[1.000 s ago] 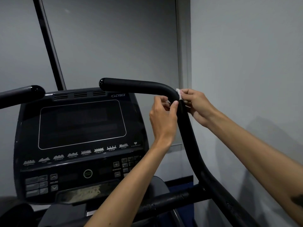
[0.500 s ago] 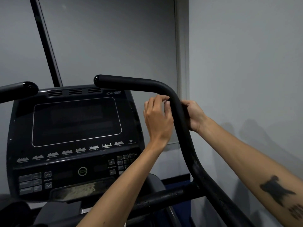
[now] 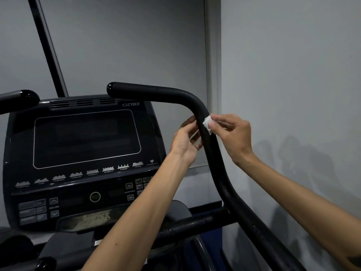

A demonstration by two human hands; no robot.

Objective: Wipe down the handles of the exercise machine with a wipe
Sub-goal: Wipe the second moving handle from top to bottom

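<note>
Because the wipe (image 3: 207, 123) has to press against the curved bar, the right hand (image 3: 232, 136) pinches the small white wad between thumb and fingertips and holds it on the outer side of the right handle (image 3: 207, 137), just below the bend. From the inner side the left hand (image 3: 185, 141) comes in with its fingers curled toward the same stretch of bar; it seems to catch the wipe's other end behind the handle, though that contact is hidden, so I cannot tell what it grips. Holding from both sides would let the wipe wrap the tube rather than skim one face. Beyond the hands, the handle runs up to a rounded tip over the dark console (image 3: 86, 139), and the left handle (image 3: 17, 98) pokes in at the edge. No surface shows, only grey walls meeting in a corner behind the machine.
</note>
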